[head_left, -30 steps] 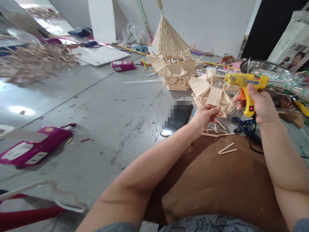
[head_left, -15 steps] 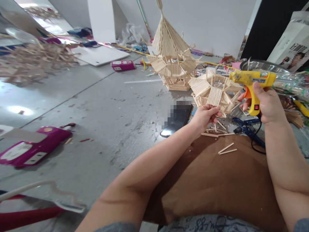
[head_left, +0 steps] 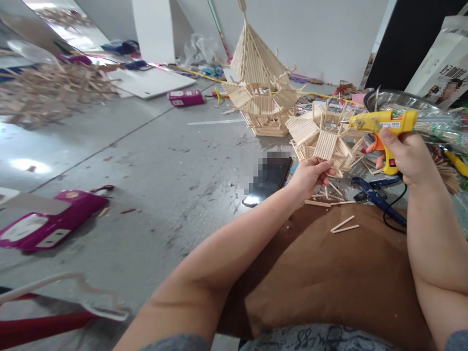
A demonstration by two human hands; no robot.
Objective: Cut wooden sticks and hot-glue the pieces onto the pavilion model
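My left hand [head_left: 315, 175] is closed in a pinch at the lower edge of a small panel of wooden sticks [head_left: 325, 145]. This panel leans against a many-sided model made of wooden sticks [head_left: 303, 130]; whether it is joined there I cannot tell. In my right hand [head_left: 411, 153] is a yellow glue gun [head_left: 378, 121], held by its grip with fingers near the orange trigger. Its nozzle points left, over the model's right side. A taller stick tower with a pointed roof [head_left: 259, 63] stands just behind.
Loose sticks [head_left: 343, 224] lie on the brown cloth [head_left: 329, 273] over my lap. Blue-handled cutters [head_left: 380, 197] and a cord lie below the glue gun. A dark phone [head_left: 270, 178] is left of the model. A metal bowl [head_left: 400, 101] stands at the right, a purple power strip [head_left: 54, 219] at the left.
The glue gun has tipped slightly, its nozzle a little lower and further left, and my right hand has shifted slightly. My left hand stays at the panel.
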